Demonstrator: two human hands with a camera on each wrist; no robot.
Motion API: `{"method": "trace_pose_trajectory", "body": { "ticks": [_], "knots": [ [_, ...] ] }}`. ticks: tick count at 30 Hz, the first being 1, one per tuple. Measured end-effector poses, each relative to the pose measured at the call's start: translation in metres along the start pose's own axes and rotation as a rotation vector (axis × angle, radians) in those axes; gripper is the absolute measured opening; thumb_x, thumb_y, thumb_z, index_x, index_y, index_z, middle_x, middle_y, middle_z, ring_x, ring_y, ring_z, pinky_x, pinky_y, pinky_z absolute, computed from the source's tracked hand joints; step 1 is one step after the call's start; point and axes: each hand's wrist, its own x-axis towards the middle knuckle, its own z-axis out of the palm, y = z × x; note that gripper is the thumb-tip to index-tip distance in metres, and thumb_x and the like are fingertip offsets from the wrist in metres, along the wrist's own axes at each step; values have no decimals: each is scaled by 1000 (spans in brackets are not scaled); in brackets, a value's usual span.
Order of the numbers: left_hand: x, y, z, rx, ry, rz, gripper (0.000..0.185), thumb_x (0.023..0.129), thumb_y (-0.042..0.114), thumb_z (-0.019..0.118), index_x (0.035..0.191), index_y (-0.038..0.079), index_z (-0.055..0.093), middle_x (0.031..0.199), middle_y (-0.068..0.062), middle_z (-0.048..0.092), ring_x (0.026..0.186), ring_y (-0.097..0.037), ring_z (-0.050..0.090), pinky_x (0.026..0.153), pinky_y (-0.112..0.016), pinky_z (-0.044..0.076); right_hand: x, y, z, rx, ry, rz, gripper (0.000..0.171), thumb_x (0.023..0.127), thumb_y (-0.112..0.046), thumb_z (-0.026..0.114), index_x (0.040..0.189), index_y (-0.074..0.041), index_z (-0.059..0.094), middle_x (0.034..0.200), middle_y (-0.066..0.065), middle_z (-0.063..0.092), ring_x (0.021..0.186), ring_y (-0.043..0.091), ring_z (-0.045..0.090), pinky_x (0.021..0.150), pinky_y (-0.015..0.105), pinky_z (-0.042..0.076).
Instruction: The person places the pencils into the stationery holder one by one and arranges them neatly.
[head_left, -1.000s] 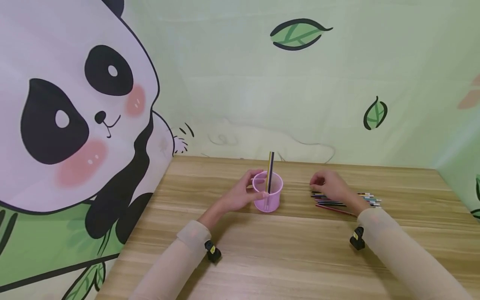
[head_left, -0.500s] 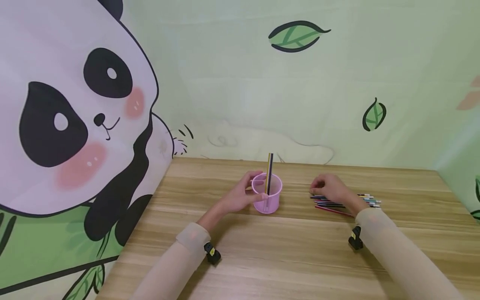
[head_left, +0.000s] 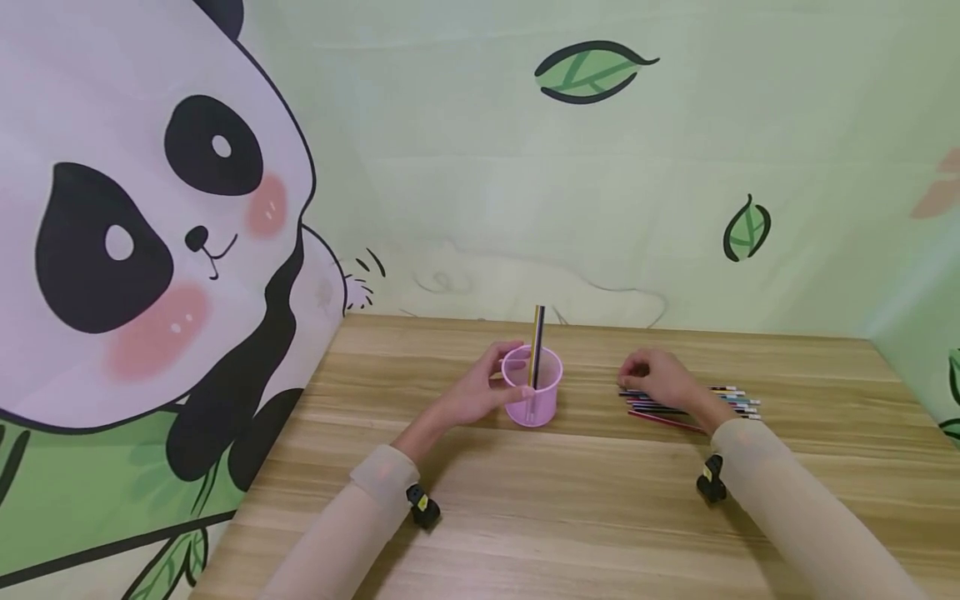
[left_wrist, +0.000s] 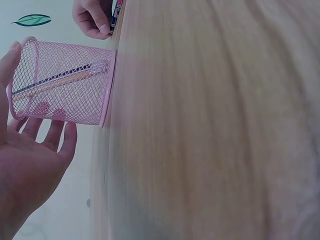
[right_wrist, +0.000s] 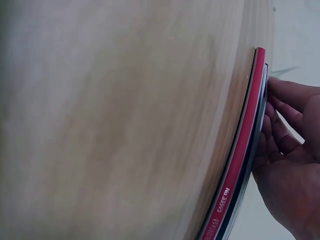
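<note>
A pink mesh pencil cup [head_left: 546, 407] stands upright on the table, with a dark and a yellowish pencil [head_left: 537, 333] leaning inside. My left hand [head_left: 474, 393] holds the cup from its left, thumb at the near rim and fingers round the far side. To the right lies a pile of pencils [head_left: 738, 402], eraser ends pointing right. My right hand [head_left: 663, 379] is over the pile's left end, thumb and fingers curled together at a dark pencil's tip; they appear to pinch it, though the contact is partly hidden. A red pencil [right_wrist: 245, 127] lies nearest the right wrist camera.
The wood-grain table [head_left: 555, 508] meets a pale green backdrop [head_left: 450, 167] at its far edge. A printed panda [head_left: 150, 250] covers the backdrop on the left. Each sleeve carries a small black wrist device [head_left: 423, 507].
The right hand has lowered very slightly at the left end of the pencil pile, its fingers closer together. The left hand and the cup stay in place; the head view has shifted a little.
</note>
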Motion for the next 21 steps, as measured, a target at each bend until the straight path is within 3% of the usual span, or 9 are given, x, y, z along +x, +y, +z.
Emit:
{"method": "trace_pose_trajectory", "body": {
  "ticks": [21],
  "knots": [
    [1,-1,-2,46,2,-32,80,96,16,80,160,7,32,157,-11,48,145,-34,48,119,-42,45,4,-1,4,-21,23,-12,7,100,-7,71,94,-5,73,89,3,68,84,18,59,76,34,50]
  ]
}}
